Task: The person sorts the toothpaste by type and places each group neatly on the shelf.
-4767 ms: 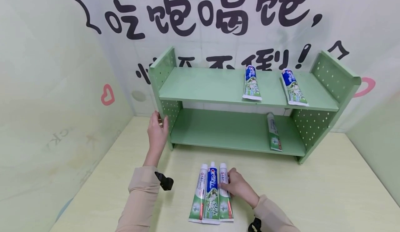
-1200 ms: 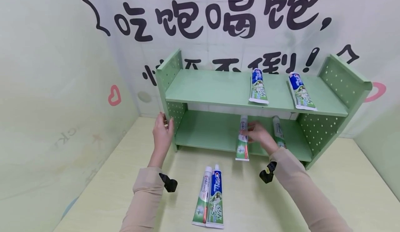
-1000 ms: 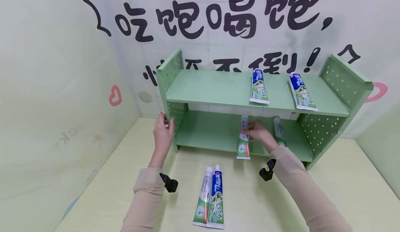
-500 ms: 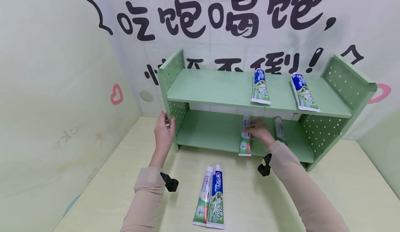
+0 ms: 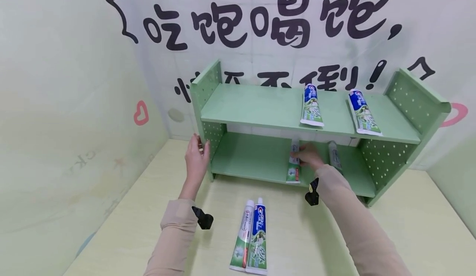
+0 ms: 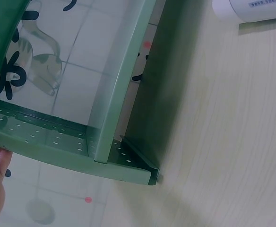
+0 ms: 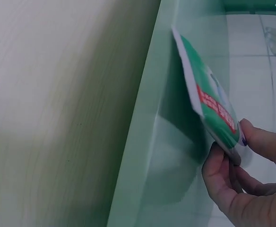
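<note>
– right hand (image 5: 310, 154) doing what?
– fingers pinching a flat green-and-white toothpaste tube (image 5: 293, 169) over the lower deck (image 5: 249, 156) of a green two-tier shelf (image 5: 256, 102), head-view 4 o'clock
– left hand (image 5: 196, 160)?
– touching the shelf at 9 o'clock, can't tell finger curl

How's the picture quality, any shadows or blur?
Head view: soft, even light, with a faint shadow on the table below the right sleeve. Left wrist view: dimmer, a dark, soft-edged shadow along the green shelf. Right wrist view: dim too, a shadow on the shelf beneath the toothpaste tube in the right hand, the tube's print slightly soft.
</note>
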Tool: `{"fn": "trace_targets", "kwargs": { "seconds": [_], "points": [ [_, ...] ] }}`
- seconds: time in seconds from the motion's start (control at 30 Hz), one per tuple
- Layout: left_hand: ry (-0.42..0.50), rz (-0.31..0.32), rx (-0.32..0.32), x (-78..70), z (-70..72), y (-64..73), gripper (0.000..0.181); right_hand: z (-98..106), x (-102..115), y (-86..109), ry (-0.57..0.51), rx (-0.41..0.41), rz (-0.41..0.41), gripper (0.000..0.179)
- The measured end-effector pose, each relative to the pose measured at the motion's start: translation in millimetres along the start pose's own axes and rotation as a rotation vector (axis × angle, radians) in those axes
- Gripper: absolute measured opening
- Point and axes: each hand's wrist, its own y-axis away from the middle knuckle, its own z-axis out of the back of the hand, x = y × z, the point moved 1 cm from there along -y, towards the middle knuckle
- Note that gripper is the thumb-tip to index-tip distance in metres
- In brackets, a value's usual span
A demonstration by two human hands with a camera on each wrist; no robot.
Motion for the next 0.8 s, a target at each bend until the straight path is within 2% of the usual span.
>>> {"fn": "trace_targets", "kwargs": {
  "seconds": [0.13, 0.23, 0.27, 0.3, 0.37, 0.47, 0.5, 0.6, 0.7, 0.8],
  "points": [
    [0.0, 0.005, 0.009, 1.8, -1.9, 1.3, 0.031, -1, -7, -7.1, 0.021, -0.014, -0.006, 0.05],
    [0.001, -0.002, 0.004, 2.7, -2.3, 0.9, 0.031, -1, -21, -26.1, 0.004, -0.017, -0.012, 0.051],
    [0.001, -0.006, 0.0, 2.7, -2.2, 0.4, 0.031, -1, -33, -40.6, -0.025, -0.016, 0.022, 0.053],
    [0.002, -0.008, -0.003, 2.7, -1.8, -0.1, 0.031, -2, -37, -47.7, -0.022, -0.015, 0.018, 0.055],
    [0.003, -0.01, -0.005, 2.6, -1.8, 0.3, 0.031, -2, -43, -54.8, -0.004, -0.022, 0.012, 0.056],
    [0.002, -0.012, -0.005, 2.0, -1.3, 0.6, 0.031, -3, -35, -45.7, 0.037, -0.046, -0.001, 0.052],
    [0.003, -0.013, -0.004, 1.9, -1.1, 0.7, 0.031, -3, -23, -32.0, 0.073, -0.05, -0.04, 0.051],
    [0.005, -0.018, -0.005, 1.8, -1.1, 0.8, 0.031, -3, -8, -10.2, 0.084, -0.06, -0.027, 0.044],
    [0.006, -0.022, -0.009, 2.4, -2.1, 0.4, 0.03, -2, -4, -1.9, 0.085, -0.064, -0.008, 0.043],
    [0.002, -0.025, -0.011, 3.0, -3.1, -0.8, 0.029, -1, -4, -1.8, 0.097, -0.08, 0.007, 0.039]
  ]
}}
